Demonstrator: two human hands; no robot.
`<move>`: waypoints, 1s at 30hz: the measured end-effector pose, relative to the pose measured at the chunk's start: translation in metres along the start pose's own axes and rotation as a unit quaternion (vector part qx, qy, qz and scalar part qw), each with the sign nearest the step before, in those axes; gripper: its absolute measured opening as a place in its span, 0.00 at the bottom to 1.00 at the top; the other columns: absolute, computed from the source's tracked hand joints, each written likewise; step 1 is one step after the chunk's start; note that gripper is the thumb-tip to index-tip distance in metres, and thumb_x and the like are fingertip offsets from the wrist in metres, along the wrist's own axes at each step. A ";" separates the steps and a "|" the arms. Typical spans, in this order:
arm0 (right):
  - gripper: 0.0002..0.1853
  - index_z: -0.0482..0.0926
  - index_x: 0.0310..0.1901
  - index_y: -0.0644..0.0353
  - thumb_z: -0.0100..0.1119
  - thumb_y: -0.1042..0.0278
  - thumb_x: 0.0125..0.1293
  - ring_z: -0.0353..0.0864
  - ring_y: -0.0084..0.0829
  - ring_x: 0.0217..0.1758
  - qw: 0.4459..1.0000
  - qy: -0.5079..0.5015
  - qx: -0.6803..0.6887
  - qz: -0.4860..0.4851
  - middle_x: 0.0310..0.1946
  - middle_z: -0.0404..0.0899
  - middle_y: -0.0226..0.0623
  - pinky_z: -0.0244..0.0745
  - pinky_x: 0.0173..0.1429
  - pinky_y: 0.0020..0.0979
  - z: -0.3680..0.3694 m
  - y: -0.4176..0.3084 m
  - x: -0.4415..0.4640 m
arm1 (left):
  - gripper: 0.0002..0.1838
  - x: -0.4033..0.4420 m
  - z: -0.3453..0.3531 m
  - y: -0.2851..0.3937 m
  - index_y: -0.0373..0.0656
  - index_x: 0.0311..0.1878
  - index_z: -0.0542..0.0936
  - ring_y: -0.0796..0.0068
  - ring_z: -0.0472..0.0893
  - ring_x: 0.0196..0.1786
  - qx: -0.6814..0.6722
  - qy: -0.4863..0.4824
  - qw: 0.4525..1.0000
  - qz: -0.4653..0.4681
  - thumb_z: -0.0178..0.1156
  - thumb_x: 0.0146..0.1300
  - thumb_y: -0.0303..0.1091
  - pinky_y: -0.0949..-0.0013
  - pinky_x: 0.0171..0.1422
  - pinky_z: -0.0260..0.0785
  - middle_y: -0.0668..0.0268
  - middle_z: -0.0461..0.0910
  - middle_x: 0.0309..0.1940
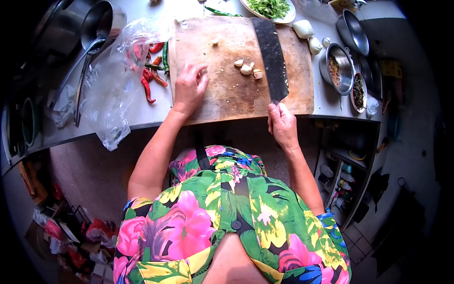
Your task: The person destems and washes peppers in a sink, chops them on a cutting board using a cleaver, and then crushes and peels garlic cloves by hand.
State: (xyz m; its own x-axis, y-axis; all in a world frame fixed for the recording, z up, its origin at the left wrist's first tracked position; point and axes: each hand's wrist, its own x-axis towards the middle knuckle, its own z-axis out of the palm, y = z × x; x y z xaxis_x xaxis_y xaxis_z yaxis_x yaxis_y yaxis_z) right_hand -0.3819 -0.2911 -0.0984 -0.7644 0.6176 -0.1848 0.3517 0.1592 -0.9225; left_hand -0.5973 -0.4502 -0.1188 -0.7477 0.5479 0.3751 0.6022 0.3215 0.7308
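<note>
My right hand (283,125) is closed round the handle of a dark, wide-bladed cleaver (272,57). Its blade points away from me over the right part of the wooden cutting board (217,97), with small pale bits stuck to it. Left of the blade lie several garlic cloves (246,69), and a single garlic clove (215,41) sits farther back. Over the board's left side is my left hand (189,87), its fingers curled inward; whatever they may hold is hidden.
Red chilies (147,89), a green chili (165,59) and a clear plastic bag (106,90) lie left of the board. A plate of chopped greens (269,8) is behind it. Peeled white pieces (303,29) and metal bowls (337,68) stand right. Ladles (85,61) lie far left.
</note>
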 end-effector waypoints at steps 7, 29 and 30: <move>0.21 0.67 0.24 0.56 0.49 0.49 0.67 0.66 0.15 0.13 0.993 -0.001 0.103 0.056 0.14 0.67 0.25 0.61 0.16 0.19 0.002 0.002 -0.005 | 0.14 0.078 -0.005 -0.011 0.43 0.42 0.80 0.63 0.74 0.44 0.283 -0.071 0.955 0.055 0.58 0.54 0.38 0.61 0.49 0.68 0.58 0.74 0.39; 0.23 0.68 0.29 0.63 0.50 0.46 0.65 0.74 0.54 0.24 0.977 0.112 -0.148 -0.101 0.17 0.72 0.49 0.68 0.27 0.42 0.010 0.020 -0.021 | 0.13 0.006 0.012 -0.012 0.41 0.45 0.77 0.59 0.76 0.39 0.117 0.008 0.983 0.143 0.54 0.55 0.24 0.63 0.45 0.69 0.58 0.76 0.34; 0.22 0.69 0.32 0.63 0.49 0.47 0.65 0.76 0.55 0.28 0.972 0.116 -0.172 -0.111 0.20 0.75 0.51 0.69 0.29 0.46 0.015 0.028 -0.020 | 0.12 0.003 0.010 -0.014 0.41 0.44 0.77 0.59 0.75 0.38 0.116 0.021 0.983 0.141 0.56 0.55 0.23 0.63 0.45 0.69 0.59 0.76 0.34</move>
State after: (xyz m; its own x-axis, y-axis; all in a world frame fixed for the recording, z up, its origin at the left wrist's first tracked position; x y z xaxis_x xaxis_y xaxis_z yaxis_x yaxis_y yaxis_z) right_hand -0.3651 -0.3106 -0.1255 -0.7135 0.6895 0.1244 0.3822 0.5319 -0.7556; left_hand -0.6054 -0.4454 -0.1334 -0.5505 0.6095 0.5705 0.8307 0.3319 0.4470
